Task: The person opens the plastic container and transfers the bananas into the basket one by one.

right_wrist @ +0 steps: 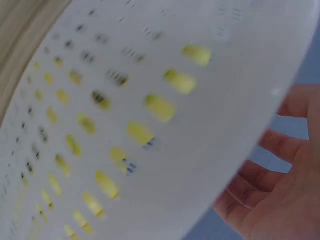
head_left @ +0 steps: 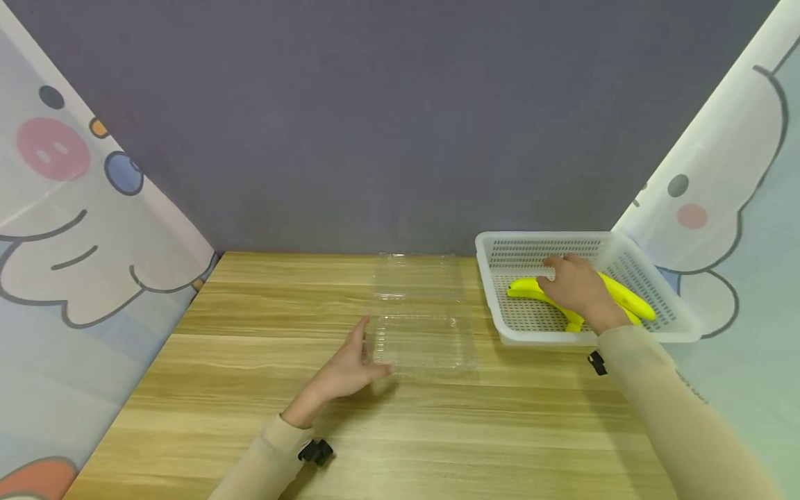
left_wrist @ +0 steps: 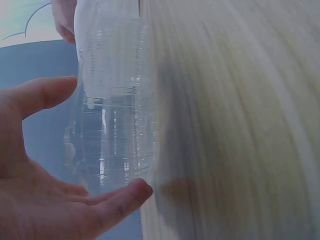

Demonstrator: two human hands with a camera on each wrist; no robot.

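A clear plastic clamshell box lies unfolded on the wooden table, its lid half toward the back wall. My left hand is at the box's left side, thumb and fingers spread about its near-left corner. In the left wrist view, the fingertips of that hand are close against the clear plastic; whether they touch is hard to tell. My right hand reaches into a white plastic basket, just over several yellow bananas. In the right wrist view its fingers bend loosely beyond the basket wall, with no banana visible in them.
The basket stands at the table's back right, beside the box. A grey wall rises behind the wooden table. Cartoon-printed panels flank both sides. Yellow shows through the slots of the basket wall.
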